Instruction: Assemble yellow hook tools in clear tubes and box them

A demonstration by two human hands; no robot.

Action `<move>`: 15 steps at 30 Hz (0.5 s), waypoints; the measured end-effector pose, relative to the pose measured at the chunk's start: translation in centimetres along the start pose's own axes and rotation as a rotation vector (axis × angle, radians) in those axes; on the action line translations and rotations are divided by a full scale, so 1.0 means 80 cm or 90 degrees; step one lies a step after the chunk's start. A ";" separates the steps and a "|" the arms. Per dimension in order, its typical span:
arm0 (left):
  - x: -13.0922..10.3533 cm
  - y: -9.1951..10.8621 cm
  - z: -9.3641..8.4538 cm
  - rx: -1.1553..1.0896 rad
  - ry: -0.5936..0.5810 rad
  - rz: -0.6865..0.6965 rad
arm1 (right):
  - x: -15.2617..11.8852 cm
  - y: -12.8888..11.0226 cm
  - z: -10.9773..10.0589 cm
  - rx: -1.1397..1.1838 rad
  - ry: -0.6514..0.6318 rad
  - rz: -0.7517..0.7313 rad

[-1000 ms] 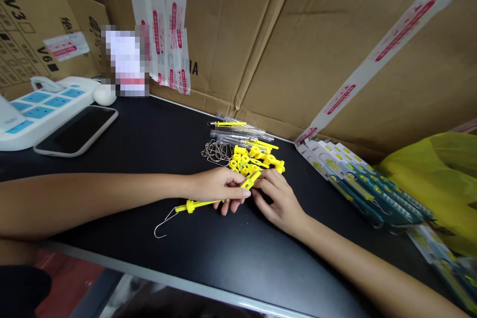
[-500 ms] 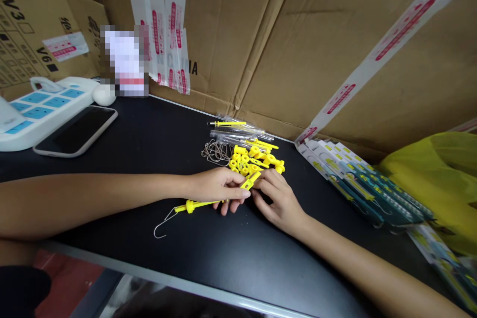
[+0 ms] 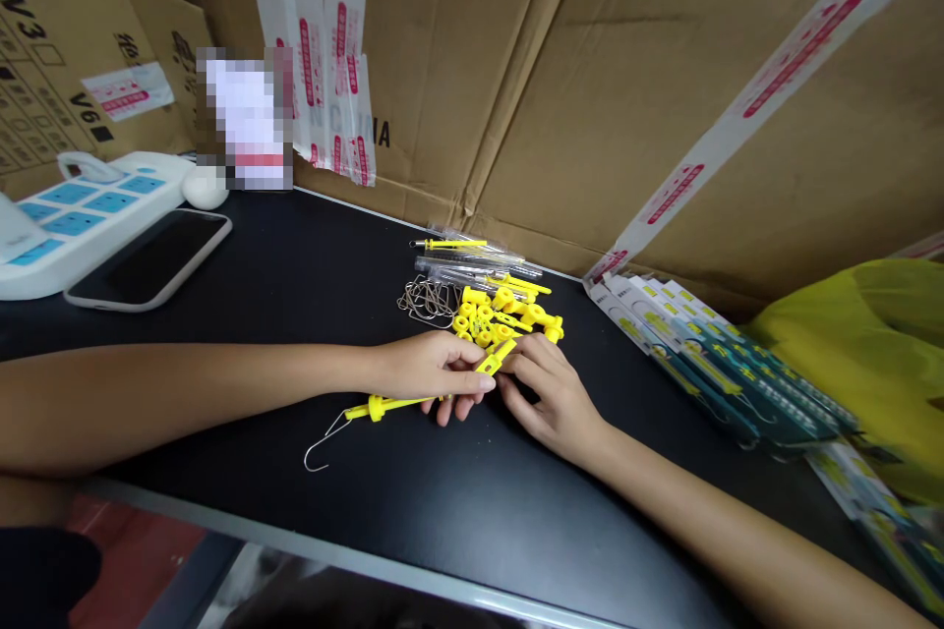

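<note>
My left hand (image 3: pixel 442 373) is closed, pinching a small yellow slotted plastic piece (image 3: pixel 493 364) between thumb and fingers. Out from under that hand, to the left, runs a thin yellow plastic rod (image 3: pixel 380 407) with a collar and a bent wire hook (image 3: pixel 317 457) at its end; whether the rod joins the slotted piece is hidden. My right hand (image 3: pixel 550 393) is close by with fingers curled together beside the piece's right side; what its fingertips grip cannot be made out. Just beyond both hands lies a pile of yellow plastic parts (image 3: pixel 505 310).
Bent wire pieces (image 3: pixel 429 301) lie left of the pile, with clear plastic tubes (image 3: pixel 472 265) behind. Carded packages (image 3: pixel 708 364) and a yellow bag (image 3: pixel 862 354) are at right. A phone (image 3: pixel 151 260) and power strip (image 3: pixel 95 206) sit at left; cardboard boxes (image 3: pixel 590 88) stand behind.
</note>
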State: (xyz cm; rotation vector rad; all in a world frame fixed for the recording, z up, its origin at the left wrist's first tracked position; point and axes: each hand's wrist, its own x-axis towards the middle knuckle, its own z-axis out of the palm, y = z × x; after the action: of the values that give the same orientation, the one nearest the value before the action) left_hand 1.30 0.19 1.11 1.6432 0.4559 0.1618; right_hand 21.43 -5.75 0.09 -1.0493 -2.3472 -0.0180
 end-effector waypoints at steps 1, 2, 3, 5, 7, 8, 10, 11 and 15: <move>0.000 0.000 0.000 0.000 0.001 0.000 | 0.000 0.000 0.000 0.000 -0.001 0.001; 0.000 0.000 0.000 0.000 0.001 0.000 | 0.000 0.000 0.000 0.000 -0.001 0.001; 0.000 0.000 0.000 0.000 0.002 0.001 | 0.000 0.000 0.000 0.000 -0.001 0.001; 0.000 0.000 0.000 0.000 0.003 0.003 | 0.000 -0.001 0.000 -0.001 0.000 -0.001; 0.000 0.000 0.000 0.000 0.003 0.005 | 0.000 -0.001 0.000 -0.003 0.000 -0.004; 0.000 0.000 0.000 0.001 0.002 0.005 | 0.000 -0.001 0.000 -0.002 -0.001 -0.004; 0.000 0.000 0.000 0.004 -0.001 0.005 | 0.000 -0.001 0.000 -0.001 -0.003 -0.003; 0.000 0.001 0.000 0.005 -0.003 0.005 | 0.000 -0.001 0.000 0.000 -0.004 -0.003; -0.001 0.001 0.000 0.010 -0.004 0.005 | 0.000 0.000 0.000 0.006 -0.005 -0.005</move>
State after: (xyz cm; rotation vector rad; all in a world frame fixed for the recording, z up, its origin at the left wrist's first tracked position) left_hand 1.27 0.16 1.23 1.6609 0.4469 0.1603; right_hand 21.43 -5.78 0.11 -1.0377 -2.3564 -0.0058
